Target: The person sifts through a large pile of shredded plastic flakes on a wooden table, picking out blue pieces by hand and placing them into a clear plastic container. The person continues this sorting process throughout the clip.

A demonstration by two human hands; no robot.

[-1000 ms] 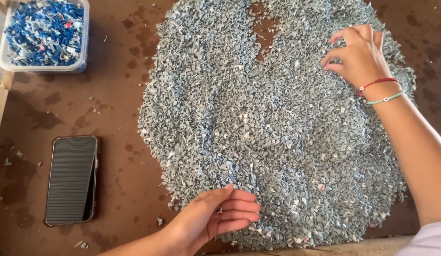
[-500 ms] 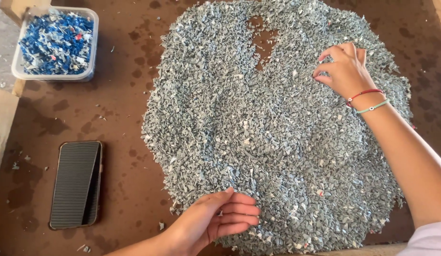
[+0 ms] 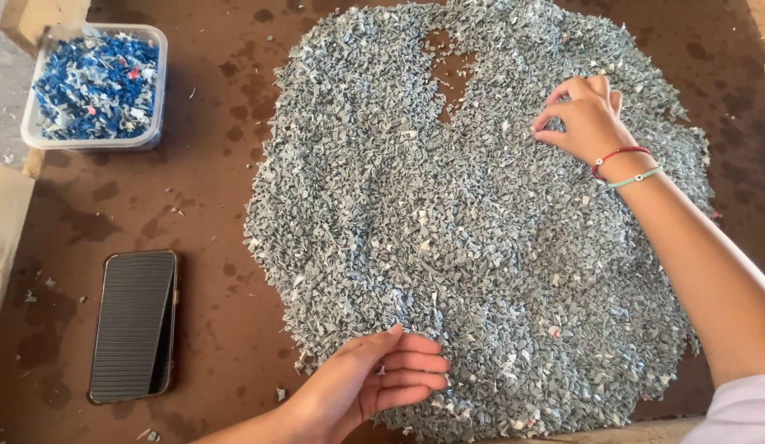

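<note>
A wide heap of small grey plastic flakes covers the middle of a brown board. My left hand lies flat on the heap's near edge, fingers together and stretched out, holding nothing. My right hand rests on the far right part of the heap with fingers curled and thumb and fingertips pinched together over the flakes. Whether a flake is between them is too small to tell. Red and green bracelets circle that wrist.
A clear tub of blue plastic flakes stands at the far left corner. A phone in a ribbed dark case lies on the board at the near left. A bare brown gap opens in the heap's far side. Wooden rails edge the board.
My right hand has curled tighter, its fingertips pinching at the flakes. The left hand stays on the heap's near edge. The view has shifted slightly.
</note>
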